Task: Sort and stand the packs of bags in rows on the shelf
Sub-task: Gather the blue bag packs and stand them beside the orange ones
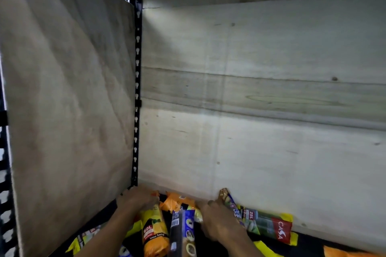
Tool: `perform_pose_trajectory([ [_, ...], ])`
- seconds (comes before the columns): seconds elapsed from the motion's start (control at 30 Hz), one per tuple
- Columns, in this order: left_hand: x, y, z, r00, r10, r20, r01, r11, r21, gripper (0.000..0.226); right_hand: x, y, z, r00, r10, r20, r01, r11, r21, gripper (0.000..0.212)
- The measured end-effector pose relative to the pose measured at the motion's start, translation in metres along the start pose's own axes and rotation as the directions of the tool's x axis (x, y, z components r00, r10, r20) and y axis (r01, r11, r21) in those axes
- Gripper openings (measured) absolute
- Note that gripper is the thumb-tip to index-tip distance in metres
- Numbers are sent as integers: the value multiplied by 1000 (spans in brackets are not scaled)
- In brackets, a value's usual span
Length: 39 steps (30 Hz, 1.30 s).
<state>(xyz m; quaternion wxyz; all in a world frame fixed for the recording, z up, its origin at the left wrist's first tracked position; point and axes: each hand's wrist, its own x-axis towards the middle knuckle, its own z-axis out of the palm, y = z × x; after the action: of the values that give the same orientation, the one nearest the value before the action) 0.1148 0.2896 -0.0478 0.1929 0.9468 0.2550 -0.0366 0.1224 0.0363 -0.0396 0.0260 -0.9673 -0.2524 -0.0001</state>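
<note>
Several packs of bags lie jumbled on the dark shelf floor at the bottom of the head view. My left hand grips the top of an orange and yellow "60L" pack near the back left corner. My right hand closes on a purple pack whose brown top pokes up against the back wall. Between the hands lie an orange pack and a dark blue pack with a barcode. To the right of my right hand, a green, red and yellow "CASA" pack lies flat.
A pale board closes the left side, and a black slotted upright stands in the corner. The back is a pale wooden wall. More yellow and orange packs poke in along the bottom edge.
</note>
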Motion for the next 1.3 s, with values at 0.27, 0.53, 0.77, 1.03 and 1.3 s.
perform_pose_trajectory([
  [0.27,-33,22,-7,993,-108,-54,109,994,8,68,12,-4,0,999,11,-35,-13,998,-61,44],
  [0.53,-38,19,-8,966,-124,-228,93,985,-143,28,18,1,9,994,-4,-110,-6,997,-82,44],
  [0.77,-33,23,-11,929,-100,-355,-29,939,-342,61,17,3,8,981,-12,-192,18,1000,26,34],
  [1.03,-43,40,-31,873,-103,-476,-240,759,-606,68,17,-6,-8,962,21,-273,47,969,241,34],
  [1.3,-53,38,-59,790,-98,-605,-407,654,-638,72,11,2,-42,967,106,-229,26,861,508,37],
])
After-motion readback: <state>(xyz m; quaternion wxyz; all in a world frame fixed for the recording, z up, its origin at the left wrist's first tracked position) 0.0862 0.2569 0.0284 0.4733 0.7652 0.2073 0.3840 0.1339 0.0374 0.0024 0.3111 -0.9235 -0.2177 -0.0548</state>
